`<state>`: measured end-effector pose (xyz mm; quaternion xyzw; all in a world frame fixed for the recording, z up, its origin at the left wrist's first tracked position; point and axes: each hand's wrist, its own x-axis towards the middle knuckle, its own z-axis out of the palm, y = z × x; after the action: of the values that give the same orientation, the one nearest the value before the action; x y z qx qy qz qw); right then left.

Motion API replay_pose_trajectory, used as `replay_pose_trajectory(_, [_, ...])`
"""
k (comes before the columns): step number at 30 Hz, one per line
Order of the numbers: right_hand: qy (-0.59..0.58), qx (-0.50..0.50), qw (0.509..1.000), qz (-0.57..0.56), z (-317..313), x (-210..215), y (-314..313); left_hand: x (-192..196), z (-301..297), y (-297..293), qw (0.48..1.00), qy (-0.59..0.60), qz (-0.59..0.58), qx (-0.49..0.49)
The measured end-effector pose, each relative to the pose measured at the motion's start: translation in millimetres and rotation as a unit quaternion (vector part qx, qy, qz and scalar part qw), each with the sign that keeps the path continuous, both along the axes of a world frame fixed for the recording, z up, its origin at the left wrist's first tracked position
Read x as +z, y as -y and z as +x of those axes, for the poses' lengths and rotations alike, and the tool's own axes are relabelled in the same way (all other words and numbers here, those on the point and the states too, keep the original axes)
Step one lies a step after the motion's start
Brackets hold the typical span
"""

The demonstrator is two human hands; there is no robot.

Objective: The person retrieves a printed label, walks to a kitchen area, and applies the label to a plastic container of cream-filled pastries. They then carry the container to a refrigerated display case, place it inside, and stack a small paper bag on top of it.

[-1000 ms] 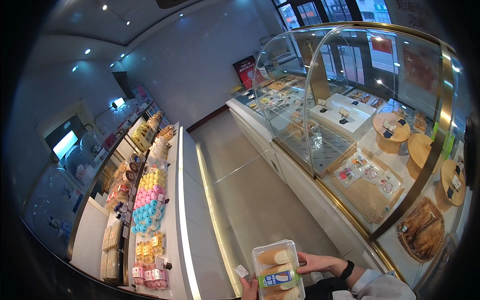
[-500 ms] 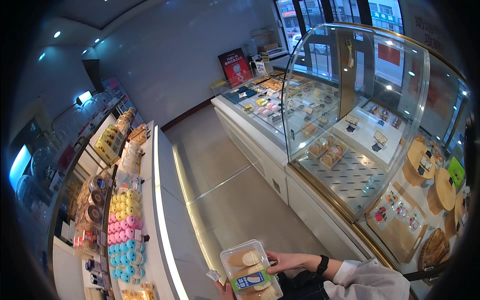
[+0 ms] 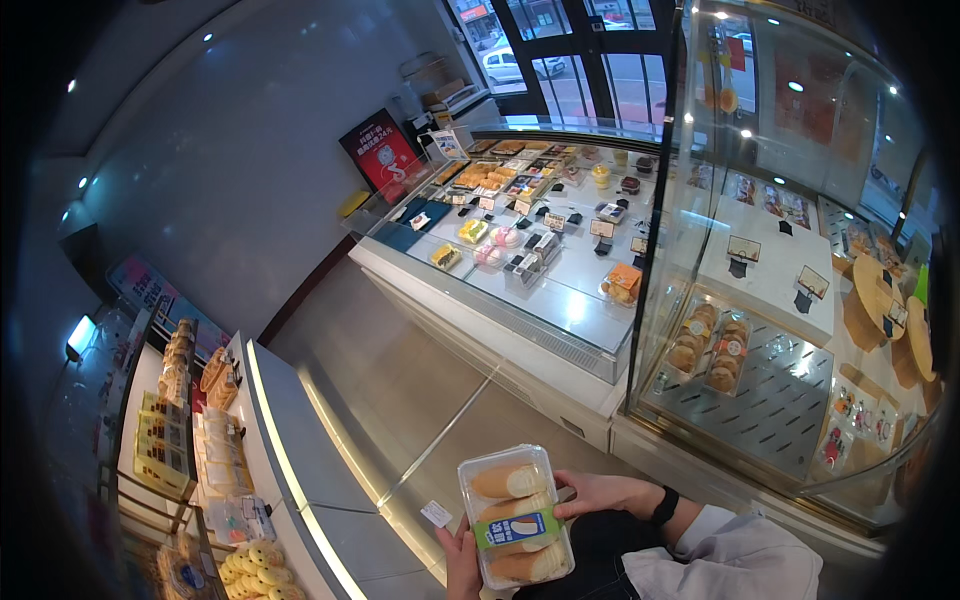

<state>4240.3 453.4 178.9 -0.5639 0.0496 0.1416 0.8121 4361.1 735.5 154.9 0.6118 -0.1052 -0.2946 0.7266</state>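
A clear plastic box of cream-filled bread rolls (image 3: 510, 482), with a green and blue label band across it, is held between my two hands at the bottom middle. My left hand (image 3: 460, 562) grips its left edge, fingers partly hidden. Just above that hand's fingertips a small white tag (image 3: 436, 514) shows; what holds it I cannot tell. On the box's right side my right hand (image 3: 602, 492) is closed, thumb on top and the other fingers underneath. A black band circles the right wrist.
To the left runs a shelf with packed breads and yellow round cakes (image 3: 255, 572). Ahead stands a white chilled display counter (image 3: 590, 340) of pastries. A curved glass case (image 3: 720, 420) with boxed cookies is at the right. Tiled floor (image 3: 390, 370) lies between.
My view has swung to the right, bringing the display counter nearer and more of it into sight. Both hands keep the box, which now sits a little higher in the picture.
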Motion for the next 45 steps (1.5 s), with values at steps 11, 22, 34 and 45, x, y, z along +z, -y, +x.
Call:
replay_pose_trajectory(11, [0.114, -0.07, 0.987, -0.094, 220, 13, 91, 9, 238, 115, 0.997, -0.045, -0.046, -0.04])
replay_pose_trajectory(22, [0.005, -0.392, 0.917, -0.07, 337, 24, 137, 48, 474, 314, 0.931, -0.061, 0.027, -0.36])
replay_pose_trajectory(34, [-0.124, -0.473, 0.871, -0.031, 392, 16, 168, 21, 544, 423, 0.889, -0.097, 0.074, -0.441])
replay_pose_trajectory(45, [-0.154, -0.445, 0.882, -0.019, 397, 6, 200, 5, 547, 450, 0.899, -0.064, 0.042, -0.431])
